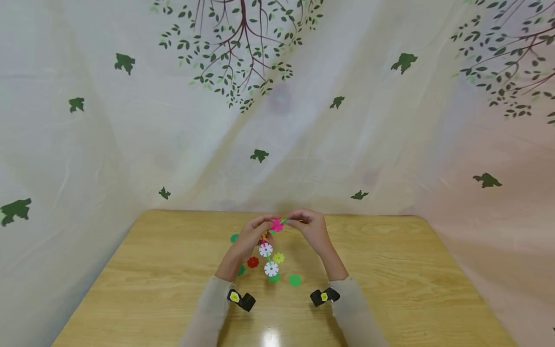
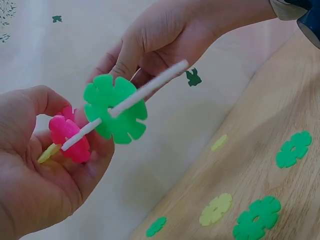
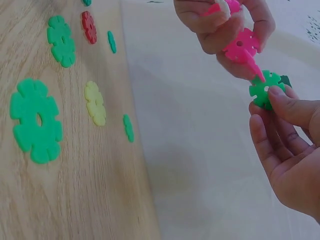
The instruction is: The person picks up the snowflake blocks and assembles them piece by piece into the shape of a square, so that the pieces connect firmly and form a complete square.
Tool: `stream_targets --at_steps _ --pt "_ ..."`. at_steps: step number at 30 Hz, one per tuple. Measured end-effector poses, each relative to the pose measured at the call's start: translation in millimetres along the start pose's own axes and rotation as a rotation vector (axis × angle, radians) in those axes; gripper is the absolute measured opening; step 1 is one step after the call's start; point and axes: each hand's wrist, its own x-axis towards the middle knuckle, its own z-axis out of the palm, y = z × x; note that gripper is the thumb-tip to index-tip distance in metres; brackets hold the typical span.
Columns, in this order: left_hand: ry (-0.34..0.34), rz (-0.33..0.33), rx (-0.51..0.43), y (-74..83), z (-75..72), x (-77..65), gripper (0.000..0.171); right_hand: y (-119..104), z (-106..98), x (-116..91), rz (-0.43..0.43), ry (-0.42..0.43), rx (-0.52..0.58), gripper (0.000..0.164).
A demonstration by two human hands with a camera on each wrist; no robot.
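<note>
My left hand (image 1: 248, 239) grips a chain of notched, flower-shaped plastic discs by a pink disc (image 2: 67, 137). From it hang two white discs (image 1: 266, 249) with a green disc (image 2: 107, 95) slotted between them. A yellow disc (image 2: 49, 152) shows edge-on by the left palm. My right hand (image 1: 313, 232) pinches a separate-coloured green disc (image 3: 260, 95) between thumb and fingers, at the tip of an edge-on pink disc (image 3: 254, 66). That one meets another pink disc (image 3: 232, 51) inside the left fingers. Both hands are raised above the table.
Loose discs lie on the wooden table (image 1: 390, 270) below the hands: a red disc (image 1: 253, 262), a yellow disc (image 1: 279, 258) and several green discs (image 1: 295, 280). A pale curtain (image 1: 303, 159) printed with leaves stands behind the table's far edge.
</note>
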Motion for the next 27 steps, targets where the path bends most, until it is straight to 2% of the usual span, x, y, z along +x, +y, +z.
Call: stream_targets --at_steps 3,10,16,22,25,27 --pt "0.018 -0.022 0.007 -1.4 2.0 1.1 0.038 14 0 3 -0.026 -0.021 0.014 0.014" --pt "0.062 -0.028 -0.002 -4.9 6.5 3.6 0.035 16 5 2 -0.073 -0.087 -0.006 0.014" --pt "0.108 -0.017 -0.005 -2.3 3.7 4.3 0.033 13 7 3 -0.030 -0.093 -0.042 0.017" --pt "0.203 -0.015 -0.046 2.6 -5.0 4.4 0.034 19 4 6 0.017 -0.113 -0.067 0.019" --pt "0.229 -0.006 -0.068 3.9 -8.8 4.7 0.033 25 1 5 0.073 -0.169 -0.084 0.019" --pt "0.238 0.002 -0.075 5.3 -10.9 4.5 0.034 31 0 4 0.091 -0.238 -0.115 0.020"
